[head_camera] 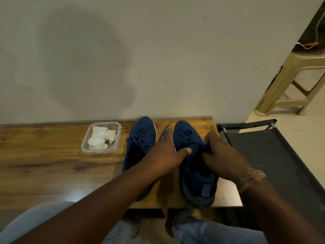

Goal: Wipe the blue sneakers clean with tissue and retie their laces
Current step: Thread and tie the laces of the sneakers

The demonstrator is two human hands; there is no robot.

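Observation:
Two blue sneakers stand side by side on a wooden table point(44, 164), toes toward the wall. The left sneaker point(139, 143) has its laces tied. My left hand point(165, 155) grips the inner side of the right sneaker point(191, 166), thumb across its tongue, and a loose blue lace end point(166, 132) sticks out past its fingers. My right hand point(219, 155) pinches the laces at the outer side of the same shoe. Crumpled white tissues point(98, 140) lie in a clear plastic container point(117, 147) to the left of the shoes.
A plain wall rises right behind the table. A black folding frame with dark fabric point(274, 155) adjoins the table's right edge. A beige plastic stool point(295, 85) stands on the floor at the far right. My knees in light jeans point(211, 229) are below the front edge.

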